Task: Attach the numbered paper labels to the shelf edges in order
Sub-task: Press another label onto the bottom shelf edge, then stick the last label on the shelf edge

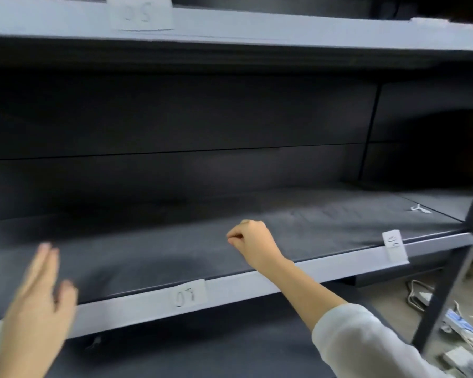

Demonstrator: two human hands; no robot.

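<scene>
Reaching over the middle shelf (325, 227), my right hand (253, 241) sits curled near the centre of the view, thumb and forefinger pinched together; whether a scrap of paper or tape is caught between them, I cannot tell. My left hand (38, 290) hangs open at eight o'clock, fingers spread, gripping nothing, blurred. Three labels are already on the pale shelf edges: one at six o'clock (189, 293), one at three o'clock (393, 245), one at eleven o'clock on the upper shelf (141, 13). The three o'clock label looks bent over the edge; my sleeve (366, 339) could brush it loose. With no fresh label visibly in hand, I risk breaking the number order.
</scene>
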